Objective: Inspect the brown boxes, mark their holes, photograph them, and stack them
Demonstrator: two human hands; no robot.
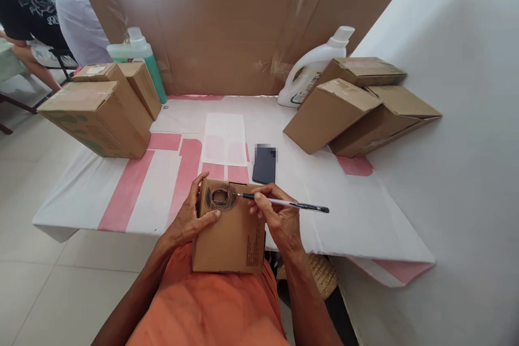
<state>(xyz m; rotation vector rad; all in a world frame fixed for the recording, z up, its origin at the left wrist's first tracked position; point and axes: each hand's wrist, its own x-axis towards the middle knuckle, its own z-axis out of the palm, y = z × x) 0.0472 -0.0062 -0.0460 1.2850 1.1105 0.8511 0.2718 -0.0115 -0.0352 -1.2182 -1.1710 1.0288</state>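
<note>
A small brown cardboard box (227, 238) leans between my lap and the table's front edge, its printed face turned up. Dark pen scribbles (221, 197) ring an oval near its upper left corner. My left hand (198, 211) grips the box's left side, thumb lying on the face just below the scribbles. In my right hand (279, 213) is a black-and-white pen (286, 203), pinched near its tip. The pen's point meets the box at the right edge of the scribbled ring. Part of my right hand also rests against the box's right side.
A dark phone (264, 167) and a white sheet (224, 139) lie on the red-and-white tablecloth (324, 203). Cardboard boxes (101, 113) and a green bottle (156, 70) stand left; more boxes (336, 111) and a white jug (310, 67) right. A cardboard panel (227, 32) closes the back. People (36, 16) sit far left.
</note>
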